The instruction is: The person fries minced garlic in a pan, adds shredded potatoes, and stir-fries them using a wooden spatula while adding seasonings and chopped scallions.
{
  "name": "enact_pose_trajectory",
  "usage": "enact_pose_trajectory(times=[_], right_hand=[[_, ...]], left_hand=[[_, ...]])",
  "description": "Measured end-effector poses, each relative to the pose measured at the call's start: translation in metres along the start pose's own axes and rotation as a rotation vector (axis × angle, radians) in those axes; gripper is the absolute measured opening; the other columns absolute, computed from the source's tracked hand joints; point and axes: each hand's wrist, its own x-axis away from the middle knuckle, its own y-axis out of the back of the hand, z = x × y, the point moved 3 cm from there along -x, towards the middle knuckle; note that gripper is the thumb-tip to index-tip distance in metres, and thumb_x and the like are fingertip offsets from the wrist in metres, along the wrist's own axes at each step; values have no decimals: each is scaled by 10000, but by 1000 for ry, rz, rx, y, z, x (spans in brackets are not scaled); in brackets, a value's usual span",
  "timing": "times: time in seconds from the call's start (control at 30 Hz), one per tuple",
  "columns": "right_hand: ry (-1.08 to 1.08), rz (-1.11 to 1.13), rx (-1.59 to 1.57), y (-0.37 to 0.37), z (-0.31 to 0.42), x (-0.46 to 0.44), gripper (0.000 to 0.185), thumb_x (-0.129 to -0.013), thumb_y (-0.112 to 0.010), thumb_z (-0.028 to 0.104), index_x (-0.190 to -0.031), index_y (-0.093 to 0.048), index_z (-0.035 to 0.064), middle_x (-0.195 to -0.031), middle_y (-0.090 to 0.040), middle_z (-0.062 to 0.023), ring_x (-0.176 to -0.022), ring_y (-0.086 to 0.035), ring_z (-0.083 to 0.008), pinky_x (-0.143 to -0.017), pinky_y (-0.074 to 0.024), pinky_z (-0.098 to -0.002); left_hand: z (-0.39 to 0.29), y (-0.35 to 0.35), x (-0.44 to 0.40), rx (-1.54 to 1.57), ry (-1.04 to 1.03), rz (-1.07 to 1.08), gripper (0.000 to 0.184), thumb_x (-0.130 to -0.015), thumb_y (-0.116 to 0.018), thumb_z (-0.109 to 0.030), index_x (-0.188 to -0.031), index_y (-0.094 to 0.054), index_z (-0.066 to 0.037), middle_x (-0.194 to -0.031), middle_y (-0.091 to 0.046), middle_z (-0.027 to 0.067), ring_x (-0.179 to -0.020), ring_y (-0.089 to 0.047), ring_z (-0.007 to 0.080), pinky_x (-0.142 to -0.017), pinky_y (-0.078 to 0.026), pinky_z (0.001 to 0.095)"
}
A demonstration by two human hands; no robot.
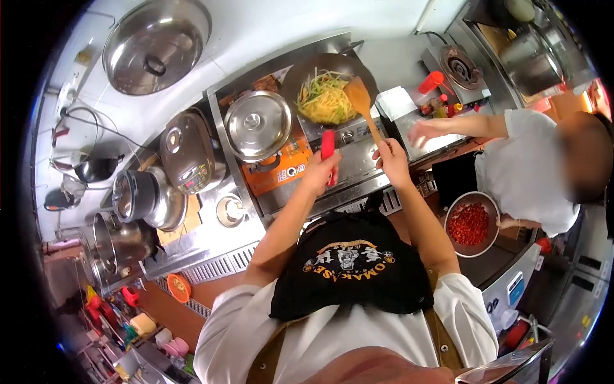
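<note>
A dark wok (354,66) sits on the stove with shredded yellow and green vegetables (327,99) in it. My left hand (322,171) is closed around the wok's red handle (328,144). In my right hand (392,159) is a wooden spatula (360,99), its handle gripped and its blade over the right side of the vegetables. Left of the wok stands a lidded steel pot (258,125), apart from both hands.
At right, another person (531,166) holds a bowl of chopped red pieces (471,224) and reaches a hand (427,131) over the counter. Red-capped bottles (441,105) and a gas burner (462,67) stand behind that hand. A rice cooker (189,150) is at left.
</note>
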Motion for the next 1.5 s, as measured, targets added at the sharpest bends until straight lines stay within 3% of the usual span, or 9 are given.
enact_pose_trajectory(times=[0.1,0.27,0.37,0.43,0.63,0.9,1.03,1.23,1.5], right_hand=[[-120,-27,-247,25,-8,19,170,-946,-483,200,-916,-525,38,-663,-573,-47,-470,-475,-105,-432,-361,-236],[-196,-134,-468,70,3,61,137,-901,-524,156,-870,-545,25,-662,-555,-29,-482,-432,-63,-424,-300,-190],[-121,-111,-539,84,1,76,143,-894,-566,171,-857,-557,34,-680,-557,-24,-506,-442,-62,-446,-314,-182],[-82,-222,-582,96,1,91,182,-904,-592,210,-881,-550,34,-685,-567,-29,-518,-468,-74,-455,-347,-184],[16,-426,-698,144,-22,141,239,-948,-520,286,-903,-538,52,-702,-597,-54,-515,-483,-92,-450,-357,-219],[-298,-226,-195,169,-183,255,243,-920,-537,261,-865,-593,31,-720,-639,-66,-534,-545,-126,-512,-441,-265],[-501,-450,-248,206,-272,319,238,-924,-533,255,-860,-600,35,-687,-630,-60,-534,-539,-125,-483,-433,-274],[-645,-610,-414,245,-292,391,210,-935,-502,241,-821,-570,78,-698,-618,-40,-519,-516,-103,-446,-375,-242],[-589,-602,-408,262,-310,399,225,-939,-496,257,-812,-574,87,-705,-620,-39,-531,-517,-99,-439,-362,-243]], left_hand=[[7,1,32,-21,-16,-90,186,-865,-619,-198,-848,-488,-67,-595,-496,24,-419,-469,135,-371,-388,289],[-3,12,47,-42,-28,-95,128,-875,-574,-119,-936,-476,-64,-627,-496,29,-438,-475,130,-369,-378,257],[-16,13,73,-72,-31,-105,127,-878,-573,-116,-932,-471,-62,-620,-488,23,-433,-463,121,-376,-370,244],[-13,17,85,-85,-11,-120,105,-882,-561,-104,-912,-473,-56,-622,-491,30,-430,-461,124,-378,-372,247],[17,2,113,-200,-34,-50,104,-899,-531,-130,-952,-477,-57,-640,-484,37,-460,-471,132,-400,-380,254],[70,-60,138,-246,27,-23,94,-891,-541,-116,-888,-482,-43,-634,-499,35,-448,-472,123,-401,-385,245],[89,-91,153,-254,52,47,87,-893,-537,-115,-880,-479,-51,-639,-491,31,-463,-473,118,-413,-390,245],[114,-132,175,-290,80,109,103,-911,-536,-155,-912,-486,-65,-640,-486,21,-467,-481,120,-411,-401,249],[123,-162,192,-366,105,144,102,-901,-541,-138,-913,-480,-56,-646,-500,24,-467,-481,115,-417,-403,245]])
